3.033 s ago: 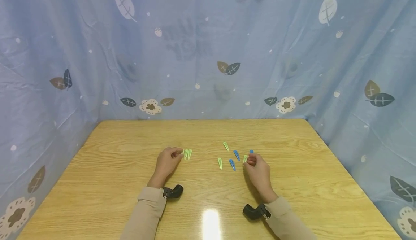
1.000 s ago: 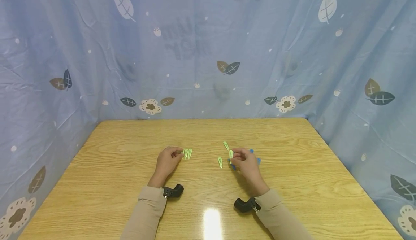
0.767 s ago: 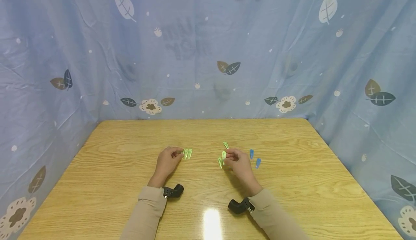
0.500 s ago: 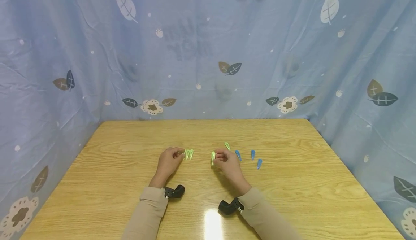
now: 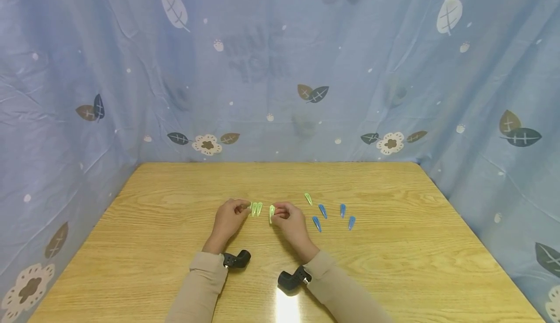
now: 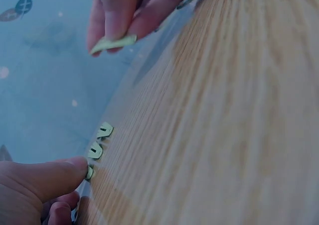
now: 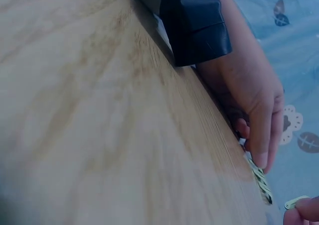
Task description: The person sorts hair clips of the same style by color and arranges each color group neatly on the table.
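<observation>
Three green snap hair clips lie side by side in a row on the table. At the row's left end, my left hand pinches the leftmost clip between thumb and fingers, partly covering it. Just right of the row, my right hand holds another green snap hair clip between thumb and fingertips. The left wrist view shows this held clip raised above the tabletop. In the right wrist view, the held clip is at the lower right corner, near the row.
Right of my right hand lie several blue hair clips, with one loose green clip behind them. A patterned blue curtain surrounds the wooden table at the back and sides. Each wrist wears a black camera.
From beside the blue clips, my right hand has moved left with its green clip, close to the row. It now covers where another green clip lay. My left hand has kept its place.
</observation>
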{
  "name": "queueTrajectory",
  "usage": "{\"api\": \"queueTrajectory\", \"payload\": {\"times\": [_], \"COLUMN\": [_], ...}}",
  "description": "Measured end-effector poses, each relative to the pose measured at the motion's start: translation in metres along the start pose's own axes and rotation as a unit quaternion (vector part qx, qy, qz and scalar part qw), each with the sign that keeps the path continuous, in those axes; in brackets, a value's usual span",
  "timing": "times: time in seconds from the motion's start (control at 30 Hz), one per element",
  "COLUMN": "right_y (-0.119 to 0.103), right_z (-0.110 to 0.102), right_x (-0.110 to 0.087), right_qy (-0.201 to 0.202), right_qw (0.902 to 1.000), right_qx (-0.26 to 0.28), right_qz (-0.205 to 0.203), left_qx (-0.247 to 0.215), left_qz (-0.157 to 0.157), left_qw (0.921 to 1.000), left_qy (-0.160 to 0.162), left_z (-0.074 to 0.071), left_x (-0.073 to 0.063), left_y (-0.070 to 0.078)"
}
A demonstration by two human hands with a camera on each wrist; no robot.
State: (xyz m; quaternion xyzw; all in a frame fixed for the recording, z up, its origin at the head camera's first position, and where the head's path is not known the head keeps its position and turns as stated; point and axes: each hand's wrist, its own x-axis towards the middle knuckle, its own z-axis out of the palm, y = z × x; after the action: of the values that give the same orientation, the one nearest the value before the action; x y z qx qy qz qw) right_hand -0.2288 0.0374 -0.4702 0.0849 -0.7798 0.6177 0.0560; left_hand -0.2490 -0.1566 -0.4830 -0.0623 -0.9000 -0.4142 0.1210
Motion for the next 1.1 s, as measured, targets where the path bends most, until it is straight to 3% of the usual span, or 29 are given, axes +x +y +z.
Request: {"api": "queueTrajectory", "payload": {"times": [0.4,0.77,1.1], "right_y": [0.004,-0.005,-0.017], "right_z": [0.021,0.028,0.029], "right_x": [0.019,0.029,0.031], "right_qy": [0.014,0.015,0.010], "right_qw": [0.9976,0.9934,0.9878], "right_qx": [-0.066,-0.097,-0.137], "right_qz": [0.013,0.059,0.073], "left_qx": [-0.005,-0.001,0.001], "left_qz": [0.000,0.006,0.004], "left_qw": [1.0000,0.9999,1.0000], "left_qy": [0.004,0.010,0.005], "left_z": [0.001,-0.001,0.000], "left_x": [-0.001,0.000,-0.001], "left_y": [0.002,0.002,0.002]}}
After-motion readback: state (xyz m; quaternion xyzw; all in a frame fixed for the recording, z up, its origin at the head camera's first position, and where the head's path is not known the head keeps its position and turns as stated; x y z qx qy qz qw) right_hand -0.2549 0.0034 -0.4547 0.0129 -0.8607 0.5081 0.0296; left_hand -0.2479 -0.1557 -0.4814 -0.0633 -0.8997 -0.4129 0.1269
